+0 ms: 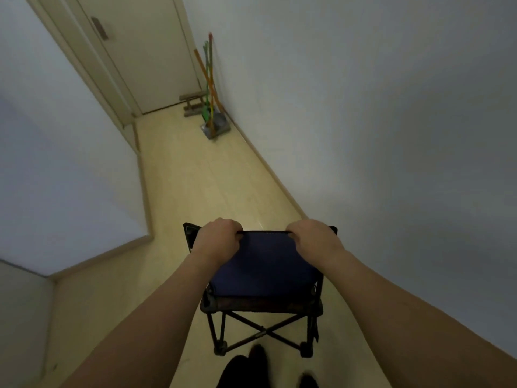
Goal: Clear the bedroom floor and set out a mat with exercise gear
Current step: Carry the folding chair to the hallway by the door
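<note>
A small folding camp chair [263,270] with dark blue fabric and a black crossed metal frame hangs in front of me, low in the picture. My left hand [218,236] grips the top edge of its backrest on the left. At the right end of that same edge my right hand [313,239] holds on, fingers curled over the rim. The chair's feet are just above or on the pale wooden floor [195,186]; I cannot tell which. No mat or exercise gear is in view.
I stand in a narrow hallway between white walls. A closed cream door [140,51] ends it. Brooms with orange and green handles and a grey dustpan [215,126] lean in the far right corner, next to a small wooden stool [193,103]. My dark-clad feet [257,357] show below.
</note>
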Demonstrator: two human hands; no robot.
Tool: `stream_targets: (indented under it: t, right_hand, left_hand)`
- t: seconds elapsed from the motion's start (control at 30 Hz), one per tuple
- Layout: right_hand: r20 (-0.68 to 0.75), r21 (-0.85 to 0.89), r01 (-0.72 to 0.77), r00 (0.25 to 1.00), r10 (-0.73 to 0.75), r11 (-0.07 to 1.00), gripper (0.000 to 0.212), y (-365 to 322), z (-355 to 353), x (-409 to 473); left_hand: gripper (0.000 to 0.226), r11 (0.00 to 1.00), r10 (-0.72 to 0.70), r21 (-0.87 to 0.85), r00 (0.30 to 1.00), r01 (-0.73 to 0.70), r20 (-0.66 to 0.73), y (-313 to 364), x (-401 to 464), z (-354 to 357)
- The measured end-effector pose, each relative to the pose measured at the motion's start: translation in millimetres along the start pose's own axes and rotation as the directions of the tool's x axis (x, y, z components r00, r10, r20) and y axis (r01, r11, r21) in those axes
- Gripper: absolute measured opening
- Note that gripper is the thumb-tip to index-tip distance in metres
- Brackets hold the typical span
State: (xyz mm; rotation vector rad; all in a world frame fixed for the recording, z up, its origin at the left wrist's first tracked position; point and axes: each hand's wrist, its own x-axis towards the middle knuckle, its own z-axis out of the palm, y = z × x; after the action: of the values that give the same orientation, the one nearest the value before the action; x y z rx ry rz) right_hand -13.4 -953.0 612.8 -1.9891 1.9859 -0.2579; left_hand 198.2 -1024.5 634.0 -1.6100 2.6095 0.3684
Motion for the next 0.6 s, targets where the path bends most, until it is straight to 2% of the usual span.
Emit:
stream_targets:
  t: [0.17, 0.27, 0.3, 0.4, 0.5, 0.6]
  right_hand:
    - [0.088, -0.093, 0.078, 0.994, -0.07, 0.993, 0.026, -16, -8, 145]
    - [0.137, -0.155, 0.136, 0.984, -0.115, 0.979, 0.025, -39, -17, 250]
    - [0.156, -0.165, 0.144, 0.981, -0.118, 0.976, 0.025, -43, -18, 257]
    - [0.125, -0.202, 0.17, 0.981, -0.147, 0.965, 0.025, -62, -37, 350]
    - [0.037, -0.197, 0.156, 0.988, -0.152, 0.968, 0.023, -73, -57, 416]
    - [0.043, -0.231, 0.162, 0.987, -0.156, 0.959, 0.022, -83, -62, 485]
  left_hand:
    - [0.024, 0.998, -0.054, -0.042, 0.999, 0.054, 0.005, -75, 100, -15]
    - [0.024, 0.987, -0.104, -0.125, 0.995, 0.102, -0.007, -139, 173, -32]
    - [0.024, 0.984, -0.106, -0.143, 0.994, 0.107, 0.013, -143, 177, -34]
    - [0.023, 0.977, -0.124, -0.175, 0.992, 0.118, -0.026, -193, 243, -73]
    - [0.022, 0.975, -0.113, -0.202, 0.991, 0.096, -0.072, -226, 298, -108]
    - [0.022, 0.978, -0.12, -0.18, 0.99, 0.105, -0.071, -260, 349, -126]
